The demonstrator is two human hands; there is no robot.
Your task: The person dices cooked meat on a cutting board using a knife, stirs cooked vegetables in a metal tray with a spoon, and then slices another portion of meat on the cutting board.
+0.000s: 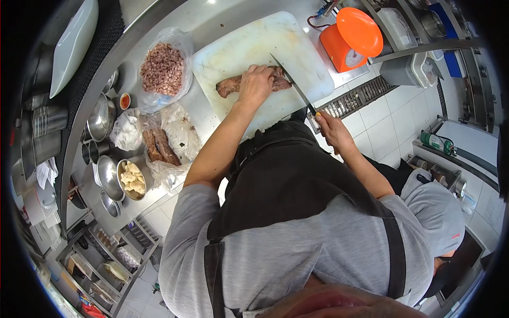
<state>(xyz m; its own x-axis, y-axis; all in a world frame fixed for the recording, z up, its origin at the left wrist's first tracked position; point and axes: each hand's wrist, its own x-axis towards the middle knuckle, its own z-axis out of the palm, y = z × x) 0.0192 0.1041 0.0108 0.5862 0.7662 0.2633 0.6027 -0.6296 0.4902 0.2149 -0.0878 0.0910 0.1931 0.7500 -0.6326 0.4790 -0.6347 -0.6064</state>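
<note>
My left hand (256, 84) presses down on a long piece of brown meat (229, 86) lying on the white cutting board (254, 42). My right hand (335, 131) is closed around the handle of a long knife (295, 86). The blade crosses the right end of the meat, its tip pointing to the far side of the board. Left of the board, a plastic bag (186, 50) holds diced meat (162, 69). Nearer to me on the left, more long pieces of meat (160, 147) rest on clear plastic.
An orange scale (335, 47) stands right of the board. On the left are a bowl of pale yellow pieces (132, 180), metal bowls (109, 177), a small cup of red sauce (125, 101) and crumpled plastic (126, 130). Another person (432, 212) is behind at the right.
</note>
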